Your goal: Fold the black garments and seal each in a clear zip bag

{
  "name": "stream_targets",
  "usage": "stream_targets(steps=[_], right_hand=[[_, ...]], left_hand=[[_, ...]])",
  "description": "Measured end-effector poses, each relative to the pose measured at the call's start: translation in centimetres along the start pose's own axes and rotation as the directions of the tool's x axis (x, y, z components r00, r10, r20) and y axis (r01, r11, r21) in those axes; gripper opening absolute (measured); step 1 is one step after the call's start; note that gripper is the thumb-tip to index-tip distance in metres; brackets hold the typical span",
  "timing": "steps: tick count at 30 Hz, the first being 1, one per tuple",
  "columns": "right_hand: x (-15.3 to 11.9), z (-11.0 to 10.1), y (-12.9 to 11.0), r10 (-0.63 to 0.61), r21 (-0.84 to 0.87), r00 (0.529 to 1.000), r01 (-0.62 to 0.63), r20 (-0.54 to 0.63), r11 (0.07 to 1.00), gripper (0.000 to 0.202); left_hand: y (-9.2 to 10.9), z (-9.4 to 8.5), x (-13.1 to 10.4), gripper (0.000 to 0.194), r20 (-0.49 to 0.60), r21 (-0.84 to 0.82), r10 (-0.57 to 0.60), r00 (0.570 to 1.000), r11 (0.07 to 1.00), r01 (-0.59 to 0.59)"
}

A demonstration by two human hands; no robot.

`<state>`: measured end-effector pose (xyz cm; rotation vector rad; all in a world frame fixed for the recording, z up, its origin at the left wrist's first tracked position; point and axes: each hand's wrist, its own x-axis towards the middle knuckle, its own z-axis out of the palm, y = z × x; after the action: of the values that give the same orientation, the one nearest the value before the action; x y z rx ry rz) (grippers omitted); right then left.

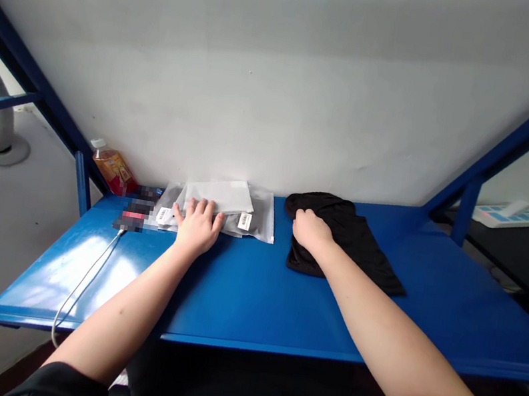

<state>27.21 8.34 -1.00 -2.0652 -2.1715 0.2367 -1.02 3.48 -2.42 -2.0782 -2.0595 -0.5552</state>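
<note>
My left hand (197,226) lies flat with fingers spread on a pile of clear plastic zip bags (265,220). Dark contents show through the bags, and small barcode labels are stuck on them. On top of the pile is a flat whitish packet (227,197), just beyond my left fingertips. To the right, a black cloth garment (371,246) is spread out on the blue table (248,297). My right hand (312,232) is closed on the left part of that garment, with its fingertips hidden from view.
At the back left, a bottle of reddish drink (117,170) leans over. Near it sits a blurred-out device (132,215) with a white cable (86,276) running over the front edge. Blue frame bars (468,212) flank the table. A power strip (517,217) lies beyond the right side.
</note>
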Motion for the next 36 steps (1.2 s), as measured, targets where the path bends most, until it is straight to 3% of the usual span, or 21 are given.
stream_targets(steps=[4, 7, 10, 11, 12, 14, 16, 17, 19, 22, 24, 26, 28, 30, 32, 34, 36], right_hand=[[0.5, -0.4, 0.1, -0.036, 0.060, 0.999, 0.038, -0.022, 0.997, 0.022], [0.0, -1.0, -0.7, -0.096, 0.289, 0.994, 0.107, -0.054, 0.951, 0.016], [-0.8, -1.2, -1.9, -0.266, 0.693, 0.963, 0.212, -0.030, 0.689, 0.025], [-1.0, -1.2, -2.1, -0.319, 0.760, 0.947, 0.227, -0.027, 0.609, 0.031], [-1.0, -1.2, -2.1, -0.341, 0.773, 0.939, 0.245, -0.039, 0.585, 0.033], [-0.5, -1.2, -1.3, -0.294, 0.632, 0.950, 0.292, -0.104, 0.718, 0.031], [0.6, -1.1, 0.5, -0.212, 0.338, 0.961, 0.261, -0.177, 0.904, 0.030], [1.2, -1.0, 1.6, -0.177, 0.224, 0.971, 0.211, -0.163, 0.951, 0.037], [2.5, -0.7, 3.7, -0.146, 0.160, 0.988, 0.152, -0.050, 0.975, 0.057], [3.9, 0.2, 5.6, -0.236, 0.283, 0.972, 0.224, 0.009, 0.933, 0.074], [4.3, 0.8, 6.0, -0.248, 0.357, 0.969, 0.239, -0.021, 0.903, 0.076], [4.5, 1.1, 6.0, -0.232, 0.388, 0.972, 0.228, -0.037, 0.893, 0.068], [4.4, 1.0, 5.8, -0.246, 0.417, 0.968, 0.244, -0.051, 0.875, 0.049], [4.2, 0.5, 5.4, -0.251, 0.486, 0.964, 0.259, -0.082, 0.835, 0.029], [3.6, -0.4, 4.5, -0.233, 0.603, 0.962, 0.273, -0.146, 0.750, 0.022], [2.4, -1.5, 3.1, -0.217, 0.739, 0.954, 0.299, -0.209, 0.604, 0.029], [0.7, -2.5, 1.1, -0.233, 0.858, 0.952, 0.284, -0.199, 0.427, 0.037]], left_hand=[[-0.9, -0.1, 0.5, 0.054, -0.004, 0.015, -0.104, 0.995, 0.994, 0.104], [-1.1, -0.2, 0.7, 0.056, -0.028, 0.026, -0.167, 0.986, 0.985, 0.168], [-0.9, -0.4, 0.7, 0.057, -0.093, -0.004, -0.179, 0.979, 0.984, 0.180], [-0.8, -0.5, 0.6, 0.055, -0.131, -0.027, -0.150, 0.980, 0.989, 0.148], [-0.5, -0.7, 0.4, 0.053, -0.175, -0.054, -0.104, 0.979, 0.994, 0.096], [0.1, -1.1, -0.2, 0.047, -0.250, -0.105, 0.019, 0.968, 0.993, -0.047], [1.1, -1.6, -1.1, 0.040, -0.266, -0.148, 0.173, 0.948, 0.965, -0.218], [1.7, -1.9, -1.6, 0.037, -0.248, -0.169, 0.262, 0.932, 0.936, -0.308], [3.0, -2.3, -2.5, 0.034, -0.172, -0.218, 0.461, 0.871, 0.844, -0.490], [4.7, -2.6, -3.7, 0.038, -0.025, -0.293, 0.710, 0.704, 0.668, -0.684], [5.3, -2.5, -4.0, 0.040, 0.052, -0.336, 0.788, 0.614, 0.593, -0.732], [5.5, -2.3, -4.1, 0.039, 0.107, -0.380, 0.806, 0.581, 0.574, -0.726], [5.3, -2.1, -4.0, 0.039, 0.140, -0.420, 0.802, 0.581, 0.580, -0.699], [5.0, -2.1, -3.9, 0.040, 0.149, -0.447, 0.794, 0.590, 0.586, -0.676], [4.9, -2.4, -3.8, 0.041, 0.134, -0.472, 0.789, 0.599, 0.583, -0.662], [5.0, -2.9, -3.9, 0.044, 0.105, -0.522, 0.789, 0.605, 0.562, -0.642], [5.3, -3.5, -4.2, 0.052, 0.079, -0.612, 0.786, 0.613, 0.524, -0.592]])
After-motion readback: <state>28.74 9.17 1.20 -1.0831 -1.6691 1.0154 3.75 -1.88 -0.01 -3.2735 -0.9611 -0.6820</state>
